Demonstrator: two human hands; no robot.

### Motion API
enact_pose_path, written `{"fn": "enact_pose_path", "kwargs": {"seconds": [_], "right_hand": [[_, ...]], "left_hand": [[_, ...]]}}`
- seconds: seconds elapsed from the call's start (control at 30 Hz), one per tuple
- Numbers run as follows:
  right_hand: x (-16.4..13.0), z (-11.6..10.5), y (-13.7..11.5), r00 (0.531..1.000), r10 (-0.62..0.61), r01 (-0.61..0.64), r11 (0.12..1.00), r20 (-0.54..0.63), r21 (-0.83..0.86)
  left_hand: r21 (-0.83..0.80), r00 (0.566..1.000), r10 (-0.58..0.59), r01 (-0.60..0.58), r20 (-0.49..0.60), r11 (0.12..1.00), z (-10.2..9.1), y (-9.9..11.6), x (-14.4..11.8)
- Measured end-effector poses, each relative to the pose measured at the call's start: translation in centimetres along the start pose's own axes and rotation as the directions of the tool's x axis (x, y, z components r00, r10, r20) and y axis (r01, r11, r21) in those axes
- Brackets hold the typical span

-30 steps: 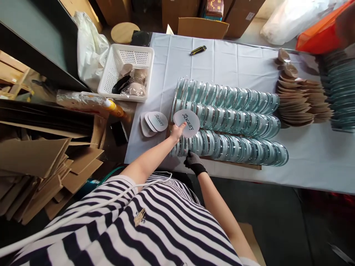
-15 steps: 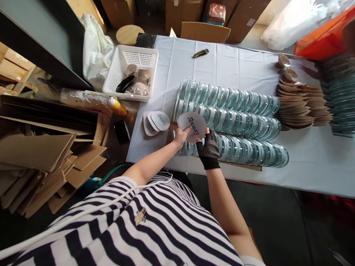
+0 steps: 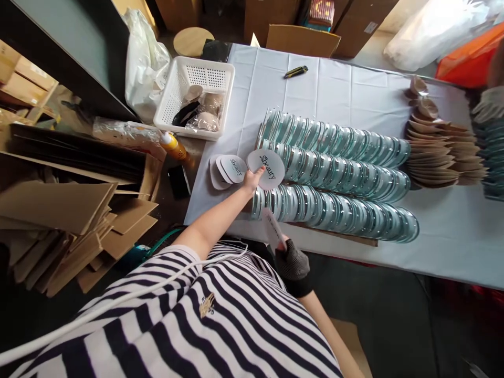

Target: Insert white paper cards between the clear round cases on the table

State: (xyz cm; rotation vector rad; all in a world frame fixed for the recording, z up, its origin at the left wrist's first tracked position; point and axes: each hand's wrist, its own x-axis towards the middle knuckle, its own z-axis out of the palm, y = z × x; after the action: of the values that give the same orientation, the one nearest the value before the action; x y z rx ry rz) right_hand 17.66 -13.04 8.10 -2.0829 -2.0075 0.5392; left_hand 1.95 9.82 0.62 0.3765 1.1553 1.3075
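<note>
Head view: left hand (image 3: 251,181) pinches one printed disc (image 3: 266,169); three mirror rows (image 3: 334,173).

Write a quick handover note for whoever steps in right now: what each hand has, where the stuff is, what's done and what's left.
Left hand: holds a white printed disc over the near end of the mirror rows.
Right hand, gloved: pulled back off the table edge, holding a second printed disc edge-on.
Small pile of printed discs lies left of the rows, on the white cloth.
Done: three long rows of round mirrors laid out overlapping.
Left: the two held discs are not yet set down; brown backing pieces sit stacked at the far right.
</note>
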Motion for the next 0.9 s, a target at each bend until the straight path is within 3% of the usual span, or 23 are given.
{"fn": "enact_pose_path", "kwargs": {"seconds": [0.1,0.23,0.37,0.57,0.7,0.77,0.83,0.9], "right_hand": [[-0.6,1.4,-1.9,0.97,0.019,0.004,0.996,0.243,-0.092],[4.7,3.6,-4.5,0.927,0.125,-0.069,0.984,0.355,-0.167],[8.1,4.8,-5.0,0.9,0.202,-0.127,0.969,0.386,-0.213],[8.0,5.7,-4.1,0.929,0.207,-0.139,0.963,0.306,-0.231],[9.3,6.8,-4.3,0.928,0.157,-0.095,0.977,0.337,-0.193],[9.9,6.9,-4.3,0.911,0.176,-0.146,0.983,0.373,-0.109],[10.3,6.8,-3.9,0.844,0.211,-0.33,0.929,0.493,0.167],[10.6,6.6,-3.5,0.747,0.162,-0.546,0.703,0.645,0.456]], "left_hand": [[-0.023,1.0,0.004,-0.004,-0.008,1.0,-0.8,-0.3,0.7],[-0.049,0.999,0.02,-0.022,-0.036,0.999,-0.8,-0.5,0.4],[-0.064,0.999,-0.003,0.0,-0.039,0.998,-0.7,-0.1,0.3],[-0.136,0.997,-0.062,0.055,-0.045,0.989,-1.0,0.2,0.3],[-0.171,0.992,-0.116,0.106,-0.049,0.98,-1.3,0.5,0.3],[-0.177,0.989,-0.135,0.123,-0.059,0.977,-1.3,0.6,0.3],[-0.178,0.988,-0.135,0.12,-0.074,0.977,-1.2,0.6,0.2],[-0.175,0.991,-0.104,0.087,-0.088,0.981,-1.1,0.4,0.0]]}}
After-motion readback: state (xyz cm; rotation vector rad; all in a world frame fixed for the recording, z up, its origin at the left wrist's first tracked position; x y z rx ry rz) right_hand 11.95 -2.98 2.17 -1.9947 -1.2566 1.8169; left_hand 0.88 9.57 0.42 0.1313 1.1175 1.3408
